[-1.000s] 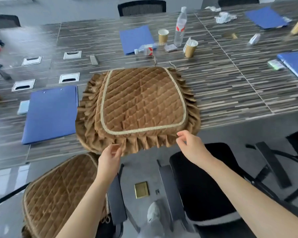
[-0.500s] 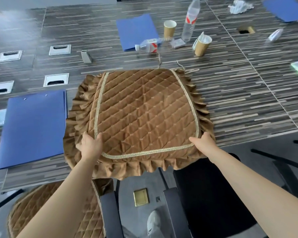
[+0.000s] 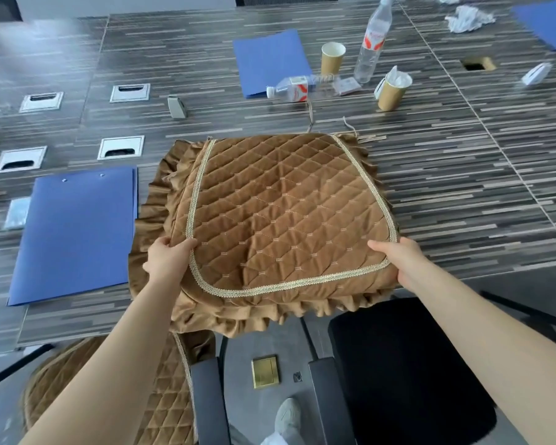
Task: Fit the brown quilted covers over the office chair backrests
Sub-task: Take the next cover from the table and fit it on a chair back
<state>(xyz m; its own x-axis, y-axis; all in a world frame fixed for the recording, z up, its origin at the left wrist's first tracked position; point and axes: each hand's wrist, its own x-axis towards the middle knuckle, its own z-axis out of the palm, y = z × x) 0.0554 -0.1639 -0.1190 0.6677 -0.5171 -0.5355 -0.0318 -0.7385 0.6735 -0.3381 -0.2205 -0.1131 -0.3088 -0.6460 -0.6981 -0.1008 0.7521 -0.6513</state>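
A brown quilted cover [image 3: 280, 213] with gold trim and a ruffled edge lies on the striped table [image 3: 463, 194], its near edge hanging over the table's front. My left hand [image 3: 167, 261] grips its near left corner and my right hand [image 3: 395, 258] grips its near right corner. Below on the right stands a bare black office chair [image 3: 398, 374]. At the lower left is a chair with a brown quilted cover on it [image 3: 161, 396], partly hidden by my left arm.
A blue folder [image 3: 74, 232] lies just left of the cover, another blue folder [image 3: 270, 62] behind it. Paper cups [image 3: 392, 91], an upright bottle [image 3: 369, 43] and a lying bottle [image 3: 292, 88] stand beyond. Cable hatches [image 3: 121, 147] are set into the table. My shoe [image 3: 286, 415] is on the floor.
My hands moved from the cover's front ruffle out to its two near corners and closed on them. The near edge is now lifted and drawn toward me over the table edge.
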